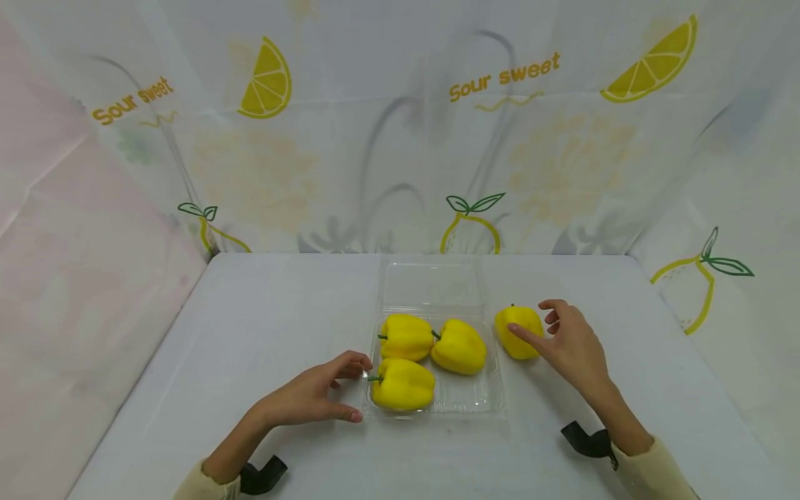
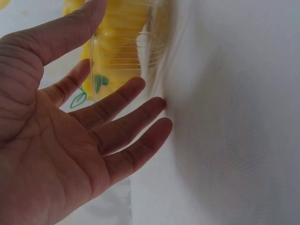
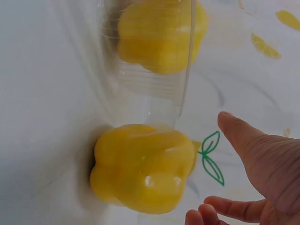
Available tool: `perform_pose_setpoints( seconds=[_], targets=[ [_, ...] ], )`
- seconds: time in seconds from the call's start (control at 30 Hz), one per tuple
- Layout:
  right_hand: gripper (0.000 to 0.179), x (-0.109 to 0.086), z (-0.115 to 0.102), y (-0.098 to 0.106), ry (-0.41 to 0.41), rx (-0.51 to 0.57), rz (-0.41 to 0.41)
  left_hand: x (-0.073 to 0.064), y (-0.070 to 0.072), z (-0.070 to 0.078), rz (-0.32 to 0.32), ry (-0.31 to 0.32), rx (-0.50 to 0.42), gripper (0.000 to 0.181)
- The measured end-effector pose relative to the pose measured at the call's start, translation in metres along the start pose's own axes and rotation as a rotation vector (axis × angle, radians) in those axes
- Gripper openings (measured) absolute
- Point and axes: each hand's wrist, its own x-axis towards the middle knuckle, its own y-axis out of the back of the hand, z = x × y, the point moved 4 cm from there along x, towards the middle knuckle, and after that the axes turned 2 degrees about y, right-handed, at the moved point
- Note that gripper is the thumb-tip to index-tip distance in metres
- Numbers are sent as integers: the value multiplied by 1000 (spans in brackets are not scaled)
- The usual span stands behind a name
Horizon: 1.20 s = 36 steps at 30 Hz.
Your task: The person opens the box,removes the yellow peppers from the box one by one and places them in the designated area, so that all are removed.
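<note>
A clear plastic clamshell box [image 1: 465,401] lies with its lid folded back on the white table. Inside it are three yellow bell peppers: one at back left [image 1: 405,337], one at back right [image 1: 459,347], one at front left [image 1: 403,385]. Outside the box, just right of it, a fourth yellow bell pepper [image 3: 143,168] stands on the table. My right hand [image 1: 571,344] hovers by that pepper, thumb overlapping it in the head view, a gap showing in the right wrist view. Beside the box's left wall my left hand [image 1: 312,392] has its fingers spread and holds nothing.
The box's transparent lid [image 1: 431,286] lies flat behind the tray part. A white cloth backdrop [image 1: 375,139] with lemon prints rises along the table's back edge. Black wrist straps [image 1: 587,439] show at both sleeves.
</note>
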Motion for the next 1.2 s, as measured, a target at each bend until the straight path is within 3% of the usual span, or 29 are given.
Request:
perform_pose_setpoints(
  seconds=[0.33,0.7,1.0,1.2],
  targets=[
    [69,-7,-21,0,44,79,-41,0,0,-1,0,-8,10,66],
    [64,-13,-37,-7,155,147,-92,-1,0,-1,4,-3,8,67],
    [61,-17,-48,-18,296,243,-160,0,-1,-3,1,13,10,69],
    [59,-21,-56,-25,377,250,-196,1,-1,-5,1,11,7,69]
  ],
)
